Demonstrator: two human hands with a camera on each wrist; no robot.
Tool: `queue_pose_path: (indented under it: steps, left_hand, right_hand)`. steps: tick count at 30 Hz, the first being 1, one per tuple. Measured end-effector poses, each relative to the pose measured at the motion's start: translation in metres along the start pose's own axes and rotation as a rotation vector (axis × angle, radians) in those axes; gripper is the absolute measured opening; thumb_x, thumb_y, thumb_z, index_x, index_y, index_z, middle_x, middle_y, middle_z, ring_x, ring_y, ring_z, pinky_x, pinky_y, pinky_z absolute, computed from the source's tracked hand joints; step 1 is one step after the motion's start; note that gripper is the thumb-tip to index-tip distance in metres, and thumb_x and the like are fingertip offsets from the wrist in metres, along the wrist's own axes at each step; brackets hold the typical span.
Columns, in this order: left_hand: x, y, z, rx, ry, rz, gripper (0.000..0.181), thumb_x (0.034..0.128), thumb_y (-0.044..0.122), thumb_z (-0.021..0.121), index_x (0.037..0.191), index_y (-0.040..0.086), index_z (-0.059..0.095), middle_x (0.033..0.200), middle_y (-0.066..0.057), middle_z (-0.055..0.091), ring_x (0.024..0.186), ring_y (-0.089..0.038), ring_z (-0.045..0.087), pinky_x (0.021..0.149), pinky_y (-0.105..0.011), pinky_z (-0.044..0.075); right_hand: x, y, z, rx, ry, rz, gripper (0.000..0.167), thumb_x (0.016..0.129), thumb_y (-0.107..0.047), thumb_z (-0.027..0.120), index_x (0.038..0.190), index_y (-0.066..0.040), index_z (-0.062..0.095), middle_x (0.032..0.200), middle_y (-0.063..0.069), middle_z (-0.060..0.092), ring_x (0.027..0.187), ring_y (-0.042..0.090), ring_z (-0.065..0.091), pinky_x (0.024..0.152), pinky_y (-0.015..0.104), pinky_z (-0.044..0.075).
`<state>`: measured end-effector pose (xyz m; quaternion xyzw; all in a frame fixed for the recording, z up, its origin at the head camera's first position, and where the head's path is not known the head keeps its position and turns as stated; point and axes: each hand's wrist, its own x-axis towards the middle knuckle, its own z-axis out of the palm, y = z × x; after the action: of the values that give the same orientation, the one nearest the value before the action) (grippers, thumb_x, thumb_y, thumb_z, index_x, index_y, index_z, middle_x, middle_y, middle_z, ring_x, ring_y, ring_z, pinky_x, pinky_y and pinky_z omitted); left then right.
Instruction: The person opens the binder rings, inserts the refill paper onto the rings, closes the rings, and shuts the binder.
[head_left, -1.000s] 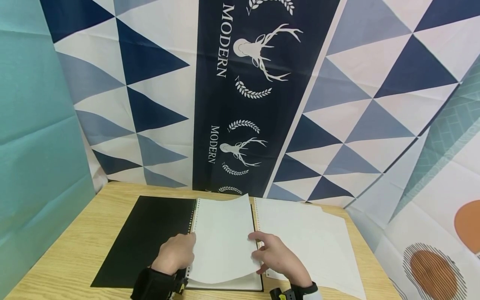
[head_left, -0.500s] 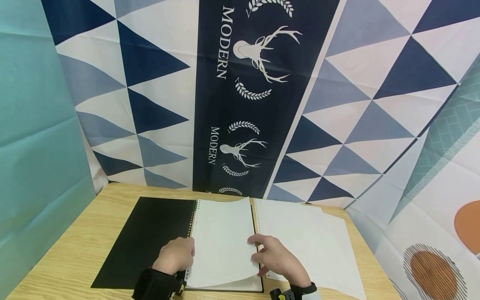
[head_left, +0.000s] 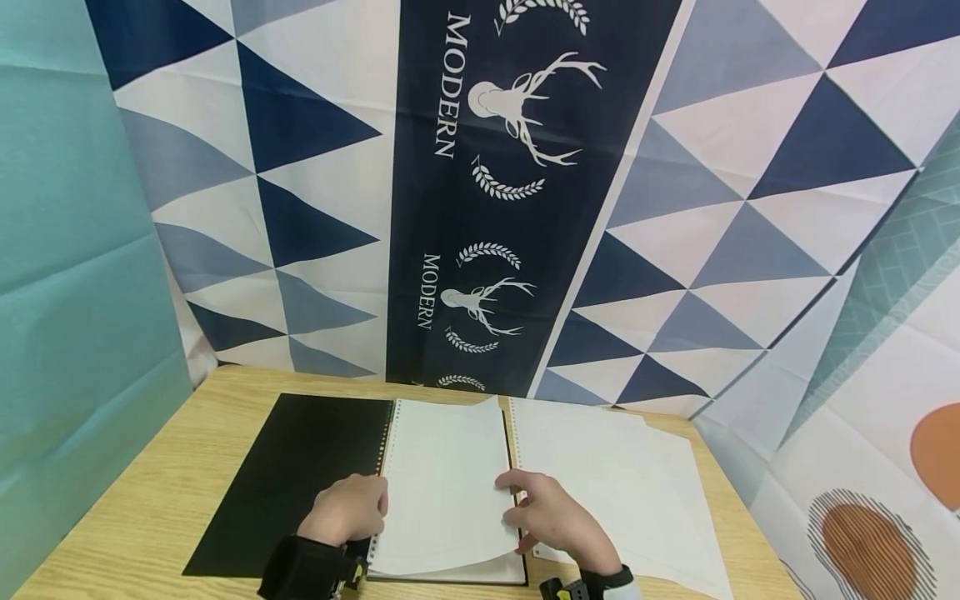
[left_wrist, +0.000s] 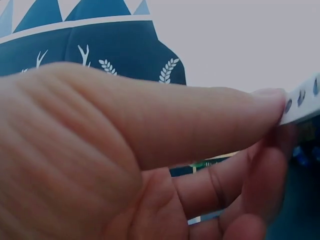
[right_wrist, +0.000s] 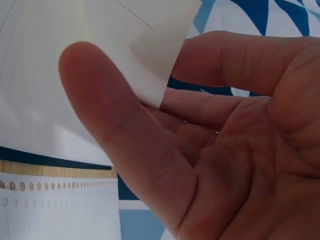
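Note:
A black binder (head_left: 296, 475) lies open on the table, its cover flat to the left. Over its right half is a white loose-leaf sheet (head_left: 444, 475) with a row of holes along the left edge; its near edge bows up above the paper underneath. My left hand (head_left: 347, 507) pinches the punched edge near the lower left; close up, thumb and fingertips meet on the holes (left_wrist: 301, 98). My right hand (head_left: 553, 512) holds the sheet's right edge, thumb on one face and fingers (right_wrist: 205, 107) behind. Left fingertips are hidden in the head view.
More loose punched sheets (head_left: 615, 483) lie overlapping to the right of the binder, partly beneath my right forearm. Bare wooden table (head_left: 150, 500) shows on the left. A patterned cloth (head_left: 315, 183) hangs behind the table's far edge.
My left hand has shifted slightly left and down, and the sheet's lower punched edge has moved a little with it. The right hand stays almost in place.

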<state>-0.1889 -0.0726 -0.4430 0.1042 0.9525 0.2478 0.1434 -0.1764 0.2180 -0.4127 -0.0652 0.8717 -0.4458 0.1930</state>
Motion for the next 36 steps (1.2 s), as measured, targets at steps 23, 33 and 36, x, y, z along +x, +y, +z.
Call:
queue_pose_path:
  steps: [23, 33, 36]
  left_hand:
    - [0.005, -0.011, -0.003, -0.101, -0.148, -0.018, 0.021, 0.0822, -0.006, 0.069, 0.091, 0.009, 0.059, 0.081, -0.007, 0.058, 0.076, -0.025, 0.053, 0.069, -0.040, 0.043]
    - [0.003, -0.010, -0.007, -0.105, -0.156, -0.005, 0.020, 0.0815, -0.006, 0.070, 0.090, 0.009, 0.059, 0.082, -0.006, 0.058, 0.077, -0.025, 0.053, 0.071, -0.042, 0.045]
    - [0.003, -0.011, -0.007, -0.106, -0.157, -0.005, 0.020, 0.0815, -0.004, 0.071, 0.089, 0.009, 0.059, 0.081, -0.006, 0.058, 0.077, -0.025, 0.053, 0.071, -0.041, 0.045]
  right_hand:
    - [0.001, 0.001, -0.001, -0.009, 0.010, 0.026, 0.047, 0.084, 0.005, 0.065, 0.131, 0.006, 0.059, 0.109, 0.021, 0.064, 0.079, 0.021, 0.068, 0.054, 0.037, 0.060]
    - [0.003, 0.004, -0.002, -0.005, 0.018, 0.027, 0.047, 0.083, 0.006, 0.066, 0.130, 0.006, 0.059, 0.109, 0.021, 0.064, 0.078, 0.021, 0.068, 0.056, 0.037, 0.060]
    - [0.005, 0.006, -0.002, -0.001, 0.019, 0.030, 0.045, 0.082, 0.007, 0.067, 0.127, 0.005, 0.060, 0.109, 0.021, 0.063, 0.077, 0.021, 0.067, 0.057, 0.037, 0.060]
